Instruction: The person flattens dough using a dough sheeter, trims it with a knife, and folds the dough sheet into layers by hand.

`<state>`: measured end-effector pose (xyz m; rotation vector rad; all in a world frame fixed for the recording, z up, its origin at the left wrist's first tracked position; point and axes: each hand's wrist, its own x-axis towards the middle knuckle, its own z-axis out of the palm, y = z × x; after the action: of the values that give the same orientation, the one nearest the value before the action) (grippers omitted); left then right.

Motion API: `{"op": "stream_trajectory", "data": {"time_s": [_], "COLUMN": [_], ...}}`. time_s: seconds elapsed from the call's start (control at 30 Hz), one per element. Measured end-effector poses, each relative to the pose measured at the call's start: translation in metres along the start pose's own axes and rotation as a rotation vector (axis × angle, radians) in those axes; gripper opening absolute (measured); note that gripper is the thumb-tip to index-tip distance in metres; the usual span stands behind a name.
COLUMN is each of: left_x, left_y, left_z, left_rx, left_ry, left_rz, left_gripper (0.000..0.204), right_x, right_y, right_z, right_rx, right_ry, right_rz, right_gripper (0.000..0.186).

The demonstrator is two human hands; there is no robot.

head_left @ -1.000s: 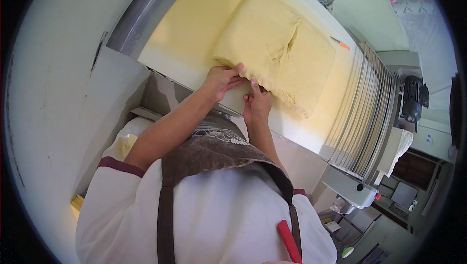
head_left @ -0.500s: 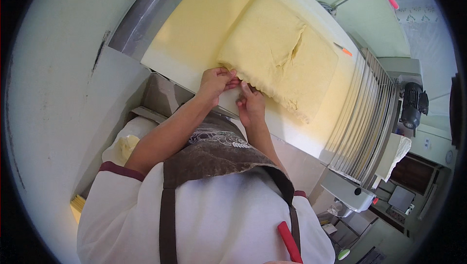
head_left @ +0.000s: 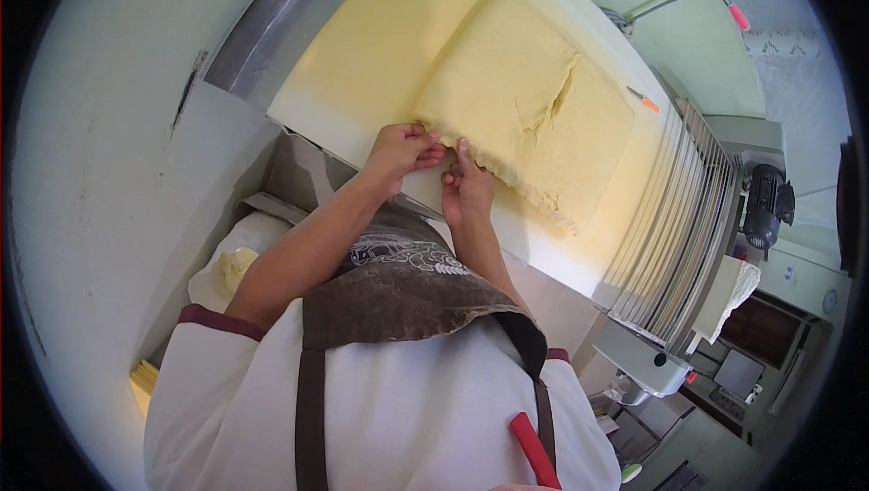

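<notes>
Pinching the near edge of dough slab [head_left: 507,75] narrowly with left hand [head_left: 400,152], touching it with right hand [head_left: 469,190] in unclear grip; risking tears there through overly hard tugging.

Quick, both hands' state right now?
Left hand: closed, pinching the near edge of the dough.
Right hand: thumb at the same edge, fingers curled; grip can't be told.

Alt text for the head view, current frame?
A bare left hand and right hand touch the near edge of a pale yellow dough slab, split across part of its top. It lies on a pale table, with an orange-handled tool and metal rods to its right.
</notes>
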<state>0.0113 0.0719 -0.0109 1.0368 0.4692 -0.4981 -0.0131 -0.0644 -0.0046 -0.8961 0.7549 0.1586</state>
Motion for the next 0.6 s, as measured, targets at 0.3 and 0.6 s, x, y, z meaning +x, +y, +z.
{"op": "stream_trajectory", "data": {"time_s": [0.3,0.6], "left_x": [0.009,0.026], "left_y": [0.026,0.043], "left_z": [-0.022,-0.030], "left_rx": [0.333,0.410], "left_ry": [-0.073,-0.158], "left_rz": [-0.099,-0.151], "left_gripper": [0.037,0.031], "right_x": [-0.007,-0.007], "right_y": [0.000,-0.018], "right_z": [0.002,-0.023], "right_rx": [-0.072,-0.063], "right_ry": [0.016,-0.048], "right_rz": [-0.033,0.013], "right_gripper": [0.017,0.022]}}
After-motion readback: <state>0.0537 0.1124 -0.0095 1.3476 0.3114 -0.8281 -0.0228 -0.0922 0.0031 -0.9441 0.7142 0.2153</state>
